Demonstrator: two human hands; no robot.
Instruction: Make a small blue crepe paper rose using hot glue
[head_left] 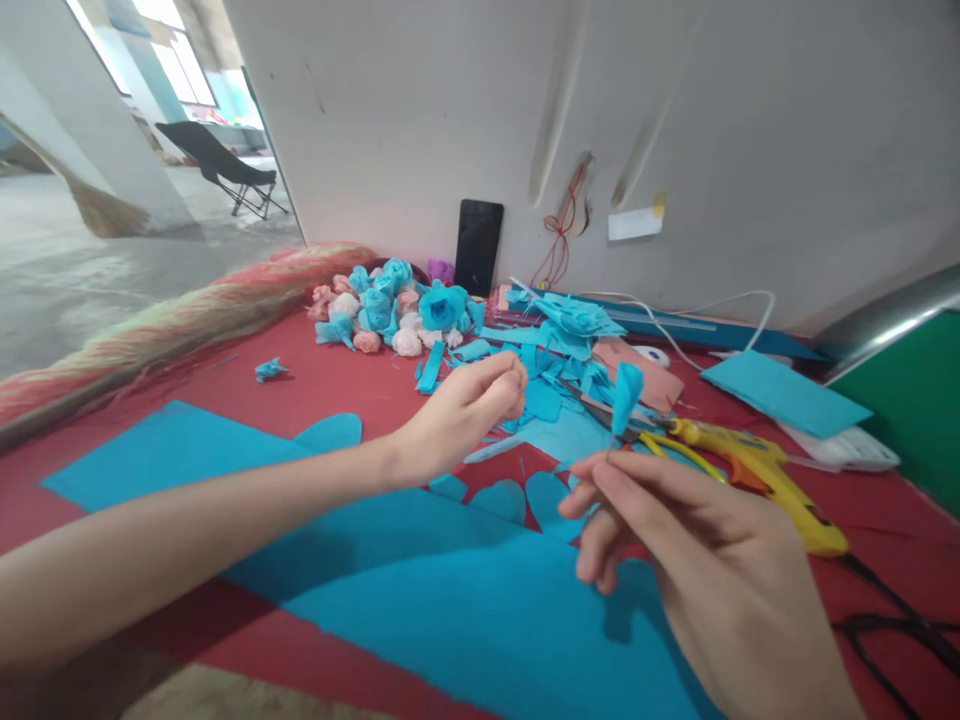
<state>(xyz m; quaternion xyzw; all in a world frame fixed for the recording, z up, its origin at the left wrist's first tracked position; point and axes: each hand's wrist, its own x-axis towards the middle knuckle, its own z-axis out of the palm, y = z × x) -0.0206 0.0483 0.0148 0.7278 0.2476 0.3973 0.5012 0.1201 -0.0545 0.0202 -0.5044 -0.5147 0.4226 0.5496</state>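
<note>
Between thumb and fingertips, my right hand [697, 560] pinches the thin stem of a small rolled blue paper bud [627, 396], which points upward. My left hand [472, 410] is closed above the table's middle; its fingertips are turned away, so anything in them is hidden. Below both hands lies a large blue paper sheet [420, 560]. Rounded blue paper petals [499, 500] show at its far edge. Behind my hands are blue paper scraps [540, 395] and scissors [589, 405], partly covered.
To the right lies a yellow glue gun [787, 490] with a black cord. Blue, pink and white paper flowers [390, 305] are heaped at the back. A black phone [478, 245] leans on the wall. A thick rope-like roll [187, 320] borders the red tabletop [217, 370].
</note>
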